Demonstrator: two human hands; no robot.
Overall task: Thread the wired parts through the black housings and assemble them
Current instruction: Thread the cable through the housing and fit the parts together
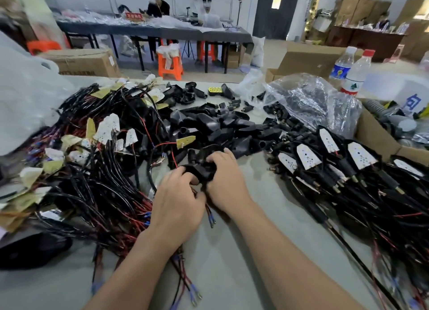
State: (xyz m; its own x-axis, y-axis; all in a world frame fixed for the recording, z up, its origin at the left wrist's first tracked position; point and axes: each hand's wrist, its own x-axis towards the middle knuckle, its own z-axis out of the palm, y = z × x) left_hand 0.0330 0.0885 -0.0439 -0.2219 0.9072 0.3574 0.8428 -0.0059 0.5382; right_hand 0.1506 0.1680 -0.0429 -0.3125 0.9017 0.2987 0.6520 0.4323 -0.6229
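L hand & R hand both curl fingers round one black housing over the desk. Red wires trail back between the palms. Loose housings lie just beyond the fingers, wired parts heaped to their L.

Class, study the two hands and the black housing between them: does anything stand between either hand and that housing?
Nothing visible does. The left hand and right hand both grip the black housing above the grey table. Its red and black wires hang out below, between the hands, towards the person.
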